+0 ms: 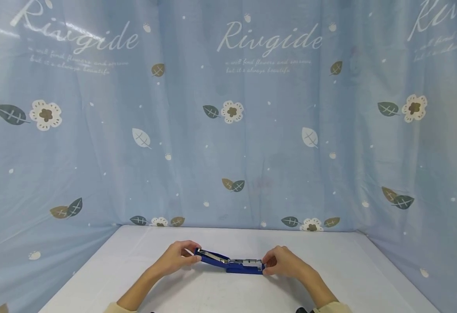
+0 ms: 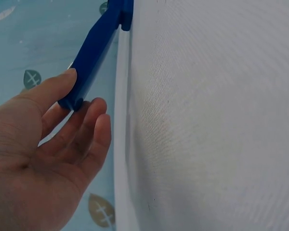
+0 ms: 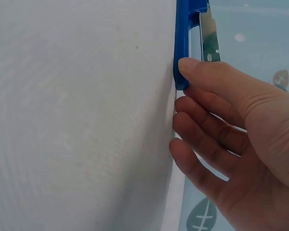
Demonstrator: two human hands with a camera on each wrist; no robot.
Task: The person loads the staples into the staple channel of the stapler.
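A blue stapler is spread wide open over the white table, its metal staple channel showing on the right part. My left hand pinches the free end of the tilted top cover, which slopes up to the left from the hinge. In the left wrist view the thumb of the left hand lies on the blue cover, the other fingers behind it. The right hand pinches the right end of the base. Seen from the right wrist, the thumb of the right hand presses the blue base beside the metal channel.
A white table top lies under the hands. Behind it and along both sides hangs a light blue curtain printed with leaves, flowers and lettering. Pale sleeve cuffs show at the bottom edge.
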